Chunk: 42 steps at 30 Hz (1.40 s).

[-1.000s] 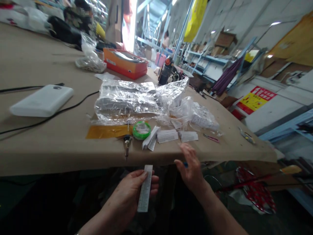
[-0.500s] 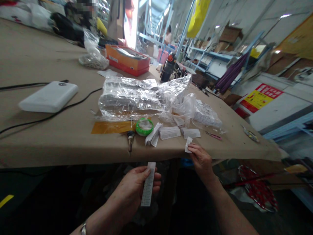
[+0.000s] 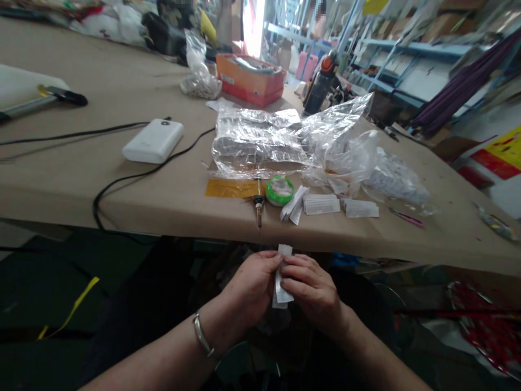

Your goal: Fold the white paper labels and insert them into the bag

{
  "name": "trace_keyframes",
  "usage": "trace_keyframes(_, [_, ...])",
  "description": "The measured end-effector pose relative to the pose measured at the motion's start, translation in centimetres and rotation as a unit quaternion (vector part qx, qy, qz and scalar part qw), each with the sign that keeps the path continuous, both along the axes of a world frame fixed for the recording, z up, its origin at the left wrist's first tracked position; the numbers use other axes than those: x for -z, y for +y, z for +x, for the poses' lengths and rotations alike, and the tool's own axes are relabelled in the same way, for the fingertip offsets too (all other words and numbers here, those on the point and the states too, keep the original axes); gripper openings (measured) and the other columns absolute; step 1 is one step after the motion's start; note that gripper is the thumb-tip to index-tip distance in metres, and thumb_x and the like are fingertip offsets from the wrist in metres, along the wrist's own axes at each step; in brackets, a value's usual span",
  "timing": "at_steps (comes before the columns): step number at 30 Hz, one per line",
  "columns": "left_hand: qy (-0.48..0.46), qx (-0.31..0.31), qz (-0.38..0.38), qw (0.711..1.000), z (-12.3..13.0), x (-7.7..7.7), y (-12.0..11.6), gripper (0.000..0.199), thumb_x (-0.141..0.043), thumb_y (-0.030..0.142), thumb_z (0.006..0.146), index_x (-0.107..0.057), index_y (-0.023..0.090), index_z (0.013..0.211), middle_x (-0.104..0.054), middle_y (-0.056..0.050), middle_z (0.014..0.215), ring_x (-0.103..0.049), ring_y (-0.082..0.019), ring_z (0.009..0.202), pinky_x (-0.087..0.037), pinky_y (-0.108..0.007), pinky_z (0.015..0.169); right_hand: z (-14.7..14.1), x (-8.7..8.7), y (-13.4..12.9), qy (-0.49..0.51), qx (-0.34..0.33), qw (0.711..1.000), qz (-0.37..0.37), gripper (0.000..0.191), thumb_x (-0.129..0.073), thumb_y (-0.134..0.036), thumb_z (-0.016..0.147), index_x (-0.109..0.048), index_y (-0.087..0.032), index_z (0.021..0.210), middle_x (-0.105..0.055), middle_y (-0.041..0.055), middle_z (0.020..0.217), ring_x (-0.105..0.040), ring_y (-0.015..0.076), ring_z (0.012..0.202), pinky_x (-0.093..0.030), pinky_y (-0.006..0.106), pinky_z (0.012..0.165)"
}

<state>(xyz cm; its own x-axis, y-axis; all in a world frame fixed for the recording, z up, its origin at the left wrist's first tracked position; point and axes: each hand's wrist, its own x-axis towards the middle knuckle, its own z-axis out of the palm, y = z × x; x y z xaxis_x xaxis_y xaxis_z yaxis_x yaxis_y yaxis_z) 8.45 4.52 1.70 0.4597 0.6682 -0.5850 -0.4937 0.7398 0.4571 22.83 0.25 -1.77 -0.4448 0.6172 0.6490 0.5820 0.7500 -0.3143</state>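
Just off the front edge of a brown-covered worktop [image 3: 175, 212], a person's left hand [image 3: 253, 279] and right hand [image 3: 311, 285] meet over narrow white printed paper strips [image 3: 285, 290], at least two of them, overlapping and nearly upright. The left hand's grip pinches the strips under the thumb from one side, while the right hand's grip presses curled fingers across them from the other. A silver metal bracelet [image 3: 202, 335] circles the left wrist.

Near the worktop's front edge, beyond the hands, lie a fanned stack of white paper slips [image 3: 293, 205], a middle stack of printed slips [image 3: 321, 204] and a right-hand stack of printed slips [image 3: 360, 208]. Just beside the fanned stack sits a round green-rimmed container [image 3: 279, 190], next to a thin tool with a pointed metal tip [image 3: 258, 209] and a flat amber strip [image 3: 230, 188]. Pink tweezers [image 3: 407, 217] lie to the right of the stacks. Behind them spreads crinkled clear plastic wrapping [image 3: 260, 144], with a white rounded rectangular device [image 3: 153, 141] and black cable [image 3: 134, 178] to its left
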Motion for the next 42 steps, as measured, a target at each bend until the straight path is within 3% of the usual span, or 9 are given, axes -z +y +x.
trace_keyframes(12, [0.015, -0.005, -0.004, 1.000, -0.5, 0.4, -0.1, 0.012, -0.052, 0.003, 0.081, -0.060, 0.007, 0.074, -0.063, -0.006, 0.064, -0.057, -0.009, 0.050, -0.043, -0.018, 0.048, -0.3, -0.7, 0.2, -0.044, -0.033, 0.998, -0.037, 0.020, -0.056, -0.007, 0.085, -0.062, -0.015, 0.102, -0.069, 0.0082, 0.101, -0.054, 0.0219, 0.113, -0.044, 0.041, 0.100])
trace_keyframes(17, [0.024, 0.050, 0.014, 0.998, -1.2, 0.2, -0.3, 0.009, -0.053, 0.013, 0.085, -0.061, 0.008, 0.086, -0.063, -0.006, 0.068, -0.060, -0.012, 0.052, -0.048, -0.023, 0.050, 0.1, -0.7, -0.3, 0.114, 0.010, 0.985, -0.128, 0.031, -0.063, -0.020, 0.082, -0.058, -0.020, 0.112, -0.063, 0.0088, 0.107, -0.052, 0.0249, 0.112, -0.044, 0.043, 0.097])
trace_keyframes(20, [0.023, 0.114, 0.035, 0.993, -1.7, -0.3, -0.6, 0.015, -0.053, 0.022, 0.087, -0.060, 0.010, 0.091, -0.065, -0.008, 0.072, -0.060, -0.013, 0.053, -0.050, -0.026, 0.053, 0.6, -0.7, 0.2, 0.289, 0.060, 0.908, -0.298, 0.026, -0.062, -0.026, 0.083, -0.059, -0.024, 0.109, -0.061, 0.0052, 0.105, -0.056, 0.0201, 0.102, -0.046, 0.035, 0.091])
trace_keyframes(25, [0.028, 0.176, 0.053, 0.982, -1.9, -0.4, -1.2, 0.016, -0.055, 0.025, 0.085, -0.060, 0.010, 0.087, -0.061, -0.004, 0.066, -0.056, -0.009, 0.047, -0.045, -0.020, 0.046, 0.8, -0.3, 1.7, 0.406, -0.119, 0.657, -0.624, 0.050, -0.075, -0.027, 0.071, -0.057, -0.022, 0.117, -0.062, -0.0008, 0.087, -0.055, 0.0072, 0.064, -0.047, 0.019, 0.063])
trace_keyframes(27, [0.027, 0.186, 0.062, 0.980, -1.9, -0.2, -1.4, 0.017, -0.056, 0.026, 0.085, -0.059, 0.011, 0.089, -0.061, -0.004, 0.066, -0.055, -0.009, 0.047, -0.044, -0.020, 0.046, 0.6, 0.1, 2.0, 0.416, -0.154, 0.612, -0.654, 0.046, -0.075, -0.024, 0.070, -0.059, -0.019, 0.113, -0.061, -0.0019, 0.080, -0.051, 0.0047, 0.055, -0.044, 0.017, 0.056])
trace_keyframes(31, [0.031, 0.187, 0.073, 0.979, -2.0, 0.2, -1.6, 0.017, -0.056, 0.026, 0.085, -0.058, 0.012, 0.093, -0.063, -0.004, 0.068, -0.054, -0.009, 0.047, -0.044, -0.020, 0.047, -0.1, 0.6, 2.3, 0.463, -0.171, 0.586, -0.642, 0.032, -0.077, -0.026, 0.067, -0.063, -0.018, 0.095, -0.061, 0.0040, 0.105, -0.058, 0.0086, 0.069, -0.047, 0.018, 0.060])
trace_keyframes(34, [0.045, 0.183, 0.074, 0.979, -2.0, 0.4, -1.6, 0.017, -0.057, 0.027, 0.083, -0.059, 0.011, 0.089, -0.062, -0.004, 0.067, -0.053, -0.008, 0.046, -0.043, -0.020, 0.046, -0.5, 0.7, 2.3, 0.455, -0.172, 0.597, -0.639, 0.030, -0.076, -0.028, 0.069, -0.061, -0.019, 0.093, -0.061, 0.0036, 0.106, -0.058, 0.0082, 0.067, -0.048, 0.019, 0.060])
trace_keyframes(36, [0.046, 0.176, 0.076, 0.980, -2.1, 0.5, -1.7, 0.018, -0.057, 0.029, 0.083, -0.059, 0.011, 0.086, -0.061, -0.004, 0.068, -0.054, -0.009, 0.048, -0.043, -0.020, 0.047, -0.6, 0.4, 2.1, 0.421, -0.150, 0.643, -0.622, 0.033, -0.072, -0.031, 0.073, -0.060, -0.021, 0.102, -0.063, 0.0028, 0.101, -0.057, 0.0082, 0.064, -0.048, 0.020, 0.058])
trace_keyframes(42, [0.043, 0.140, 0.069, 0.987, -2.6, 0.5, -1.3, 0.015, -0.056, 0.026, 0.084, -0.058, 0.011, 0.080, -0.059, -0.003, 0.066, -0.053, -0.008, 0.048, -0.042, -0.019, 0.047, -0.6, -1.5, 1.2, 0.204, 0.058, 0.921, -0.327, 0.038, -0.061, -0.033, 0.084, -0.056, -0.021, 0.119, -0.059, 0.0093, 0.117, -0.056, 0.0218, 0.106, -0.047, 0.037, 0.093])
